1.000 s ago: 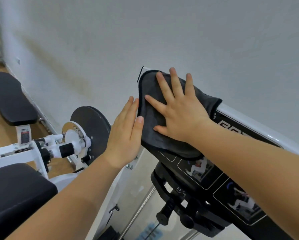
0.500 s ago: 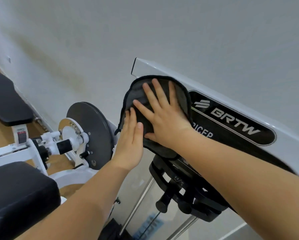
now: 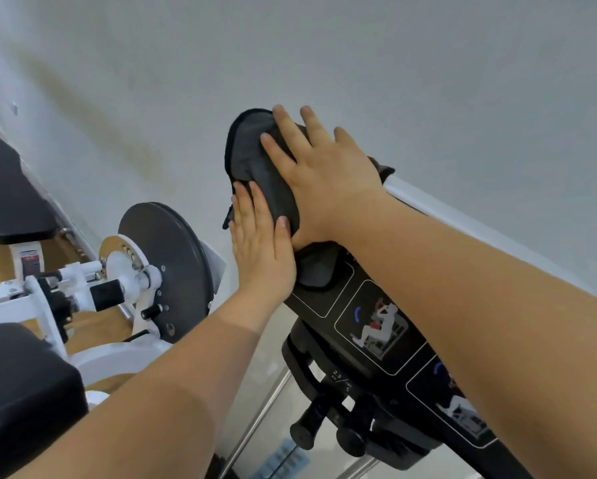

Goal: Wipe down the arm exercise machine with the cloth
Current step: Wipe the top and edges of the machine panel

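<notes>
Now, step: wiping the top corner of the machine (image 3: 376, 326), seemingly mid-stroke.
Cloth (image 3: 255, 174): grey, draped over the end corner of the machine's housing, its lower part lying on the black panel (image 3: 324, 299).
Right hand (image 3: 324, 174): flat on the cloth, fingers (image 3: 286, 122) straight and spread, pressing rather than clutching.
Left hand (image 3: 262, 250): flat against the cloth's side, fingers straight and together, grasping nothing.
Doing it well: keep palm pressure even so the cloth travels with the hand and does not bunch. Let the left hand pin the loose edge. Work round the corner, then along the white rim (image 3: 445, 209) and the pictured panel, which seem still to be done.
Risk: the cloth is creased under the right hand, so a fold may slip off the corner.
Change from half a second ago: the cloth was lower on the front face, beside the logo. It now sits up over the corner, and the logo no longer shows. The left hand has shifted from the cloth's lower edge to its side.
</notes>
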